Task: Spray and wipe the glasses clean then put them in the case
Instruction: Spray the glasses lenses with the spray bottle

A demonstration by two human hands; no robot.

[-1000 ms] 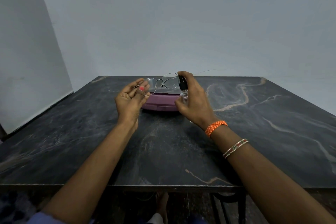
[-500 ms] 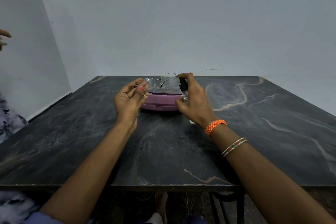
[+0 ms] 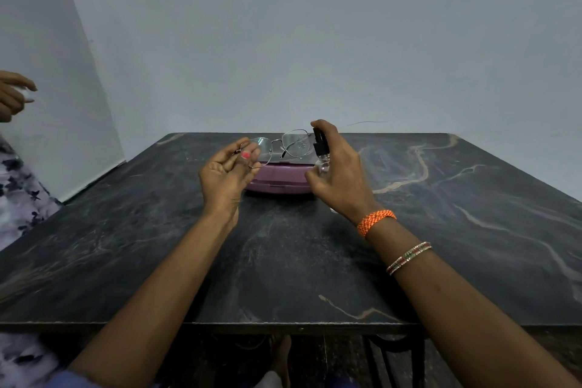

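Thin metal-framed glasses (image 3: 293, 144) hang in the air above the table, pinched at their left lens by my left hand (image 3: 227, 174). My right hand (image 3: 338, 172) grips a small clear spray bottle with a black nozzle (image 3: 320, 148), index finger on top, nozzle close to the right lens. That lens carries droplets. Behind and below both hands lies a closed purple glasses case (image 3: 277, 181) on the dark marble table (image 3: 283, 261). No wiping cloth is in sight.
Another person stands at the left edge of the table: a hand (image 3: 14, 94) holding something white, and patterned clothing (image 3: 19, 198). Grey walls close the back and left. A stray thin wire (image 3: 365, 123) shows at the far table edge.
The other person's hand and clothing have come further into view at the left. My two hands hold nearly the same pose; droplets now show on the right lens.
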